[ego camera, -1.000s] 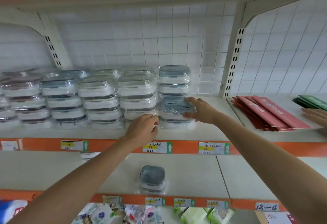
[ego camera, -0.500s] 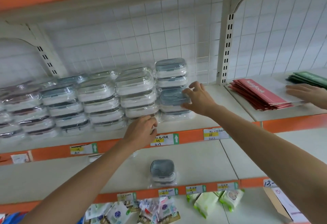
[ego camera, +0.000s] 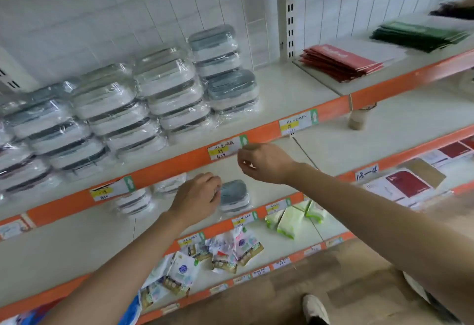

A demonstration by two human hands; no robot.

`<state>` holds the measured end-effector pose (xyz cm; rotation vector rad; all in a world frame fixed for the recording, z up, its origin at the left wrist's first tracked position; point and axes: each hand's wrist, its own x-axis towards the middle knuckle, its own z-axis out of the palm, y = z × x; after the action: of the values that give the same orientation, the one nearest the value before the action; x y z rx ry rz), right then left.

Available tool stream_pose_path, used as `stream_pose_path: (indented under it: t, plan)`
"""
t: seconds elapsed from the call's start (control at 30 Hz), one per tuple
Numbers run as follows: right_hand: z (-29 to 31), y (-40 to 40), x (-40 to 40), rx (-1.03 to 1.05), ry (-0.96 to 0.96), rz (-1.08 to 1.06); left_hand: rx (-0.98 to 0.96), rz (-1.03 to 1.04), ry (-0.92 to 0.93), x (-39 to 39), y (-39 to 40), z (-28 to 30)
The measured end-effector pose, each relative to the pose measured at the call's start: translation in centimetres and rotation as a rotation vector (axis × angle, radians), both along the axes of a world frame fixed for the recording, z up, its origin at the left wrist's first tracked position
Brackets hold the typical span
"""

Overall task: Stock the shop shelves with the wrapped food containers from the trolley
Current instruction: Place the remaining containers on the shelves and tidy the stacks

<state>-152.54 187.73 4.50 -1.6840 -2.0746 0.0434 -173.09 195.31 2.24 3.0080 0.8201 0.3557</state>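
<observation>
Stacks of wrapped food containers (ego camera: 164, 93) with grey and clear lids fill the upper shelf (ego camera: 302, 86); the rightmost stack (ego camera: 230, 88) has a grey lid on top. One grey-lidded wrapped container (ego camera: 236, 195) sits on the shelf below. My left hand (ego camera: 197, 193) reaches under the orange shelf edge, its fingertips at this container's left side; a grip is not visible. My right hand (ego camera: 266, 161) hangs loosely curled in front of the orange edge, above the container, holding nothing. The trolley is out of view.
More wrapped containers (ego camera: 133, 201) lie further left on the lower shelf. Red packs (ego camera: 338, 63) and green packs (ego camera: 418, 34) lie on the right bay, where another person's hand (ego camera: 451, 9) shows. Small packets (ego camera: 225, 250) and green wipes (ego camera: 289, 222) fill the lowest shelves.
Both my hands left the upper-shelf stack and dropped down. The left went to the single container on the lower shelf. My view swung down and to the right.
</observation>
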Motion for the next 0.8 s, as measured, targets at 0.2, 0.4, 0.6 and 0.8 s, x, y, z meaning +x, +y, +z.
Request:
stream_pose_path:
  t: [0.2, 0.4, 0.6, 0.8]
  plan:
    - [-7.9, -3.8, -1.6, -0.432, 0.09, -0.186, -0.232, 0.085, 0.384, -1.2, -1.1, -5.0]
    - [-12.7, -2.3, -0.7, -0.562, 0.16, -0.251, -0.386, 0.172, 0.544, 1.0, 1.4, -8.1]
    - [-19.3, 0.0, -0.2, -0.6, 0.321, -0.331, -0.452, 0.211, 0.526, 3.5, 3.1, -12.8]
    - [-24.2, -0.1, 1.3, -0.657, 0.415, -0.378, -0.419, 0.272, 0.485, 6.8, 8.3, -16.6]
